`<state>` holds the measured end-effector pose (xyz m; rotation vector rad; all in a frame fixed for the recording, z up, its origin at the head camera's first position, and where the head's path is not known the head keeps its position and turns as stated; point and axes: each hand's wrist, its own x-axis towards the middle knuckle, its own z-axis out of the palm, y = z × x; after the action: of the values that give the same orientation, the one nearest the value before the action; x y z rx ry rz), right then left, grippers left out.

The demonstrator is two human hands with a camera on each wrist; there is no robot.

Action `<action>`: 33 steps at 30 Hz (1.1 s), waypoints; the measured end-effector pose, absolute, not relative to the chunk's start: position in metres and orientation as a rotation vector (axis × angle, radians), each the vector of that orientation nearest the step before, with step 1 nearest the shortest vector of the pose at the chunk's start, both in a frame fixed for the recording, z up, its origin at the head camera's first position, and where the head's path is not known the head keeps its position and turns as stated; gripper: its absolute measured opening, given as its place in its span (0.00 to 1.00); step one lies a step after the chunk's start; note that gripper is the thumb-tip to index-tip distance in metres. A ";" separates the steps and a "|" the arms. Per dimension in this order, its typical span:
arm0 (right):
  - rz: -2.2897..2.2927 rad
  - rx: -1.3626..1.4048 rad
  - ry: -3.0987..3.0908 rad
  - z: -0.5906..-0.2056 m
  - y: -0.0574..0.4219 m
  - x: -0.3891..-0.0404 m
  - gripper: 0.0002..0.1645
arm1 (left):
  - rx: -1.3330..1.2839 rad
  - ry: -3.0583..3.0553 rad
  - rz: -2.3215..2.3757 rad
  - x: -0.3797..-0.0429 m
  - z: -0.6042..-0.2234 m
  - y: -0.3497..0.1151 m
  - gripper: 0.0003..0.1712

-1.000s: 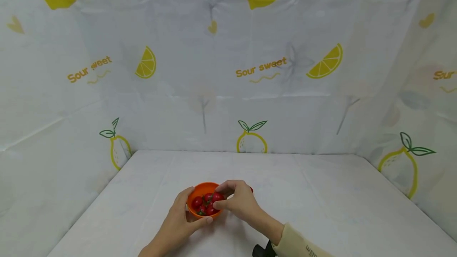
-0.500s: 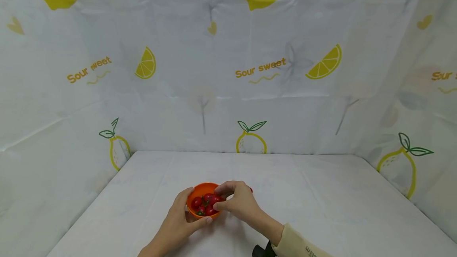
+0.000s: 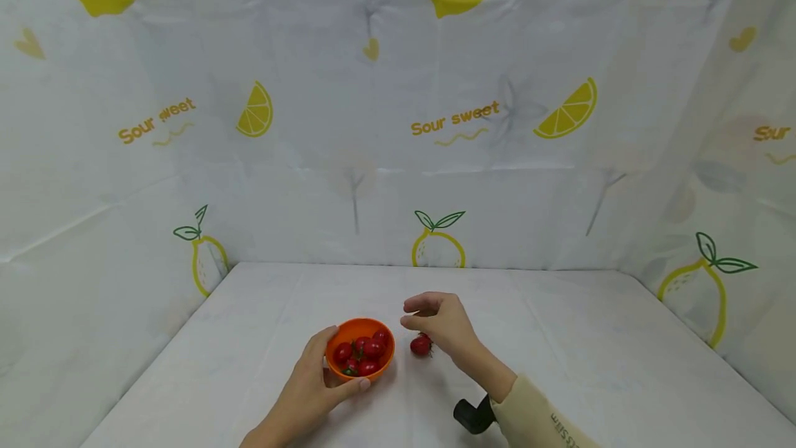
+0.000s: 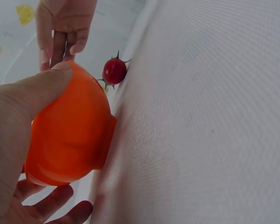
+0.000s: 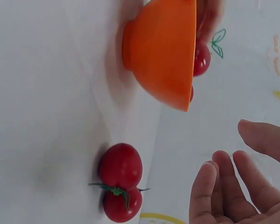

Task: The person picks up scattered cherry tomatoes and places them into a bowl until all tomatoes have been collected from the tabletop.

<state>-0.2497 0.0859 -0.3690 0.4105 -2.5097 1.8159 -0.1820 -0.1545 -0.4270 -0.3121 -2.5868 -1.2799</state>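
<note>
My left hand (image 3: 314, 375) grips an orange bowl (image 3: 353, 327) by its rim and side, thumb in front and fingers round the far left. Several red cherry tomatoes (image 3: 368, 368) with green stems lie in the bowl. To its right, my right hand (image 3: 444, 323) is raised over the table, holding nothing, with its fingers apart from the thumb in the right wrist view. Below that hand, two cherry tomatoes (image 5: 121, 166) lie side by side on the table; in the head view the rear tomato is mostly hidden behind the front tomato (image 3: 420, 346).
A white cloth covers the table (image 3: 560, 358). Behind it hangs a white curtain (image 3: 311, 192) with a lemon print. A black curved piece (image 3: 475, 416) sits by the right sleeve (image 3: 537, 417).
My right hand has let go of a tomato in the bowl and moved up and to the right, over the tomatoes on the table. My left hand and the bowl stay in place.
</note>
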 end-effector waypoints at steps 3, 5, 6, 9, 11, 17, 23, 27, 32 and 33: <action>1.833 0.349 -2.527 -0.370 0.094 -0.256 0.15 | -0.289 -2.596 -1.288 -0.182 -0.427 -0.154 0.58; 1.826 0.299 -2.544 -0.371 0.097 -0.259 0.15 | -0.280 -2.600 -1.293 -0.183 -0.427 -0.154 0.59; 1.816 0.278 -2.550 -0.371 0.099 -0.260 0.15 | -0.274 -2.603 -1.294 -0.183 -0.427 -0.154 0.59; 1.779 0.239 -2.581 -0.373 0.102 -0.263 0.14 | -0.269 -2.608 -1.289 -0.183 -0.428 -0.154 0.60; 1.773 0.239 -2.609 -0.376 0.103 -0.263 0.15 | -0.268 -2.612 -1.285 -0.183 -0.429 -0.154 0.60; 1.763 0.312 -2.662 -0.384 0.105 -0.262 0.16 | -0.274 -2.609 -1.308 -0.184 -0.430 -0.155 0.60; 1.701 0.352 -2.688 -0.389 0.107 -0.261 0.14 | -0.288 -2.602 -1.318 -0.184 -0.430 -0.154 0.59; 1.661 0.386 -2.710 -0.391 0.108 -0.261 0.13 | -0.287 -2.605 -1.311 -0.184 -0.430 -0.154 0.59; 1.638 0.422 -2.735 -0.394 0.108 -0.261 0.14 | -0.290 -2.598 -1.300 -0.183 -0.429 -0.153 0.59; 1.636 0.432 -2.738 -0.394 0.108 -0.261 0.14 | -0.291 -2.597 -1.297 -0.183 -0.429 -0.153 0.59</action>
<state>-0.2612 0.1076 -0.3942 0.4320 -2.7376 1.6360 -0.1833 -0.1531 -0.4286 -0.2910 -2.5969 -1.2966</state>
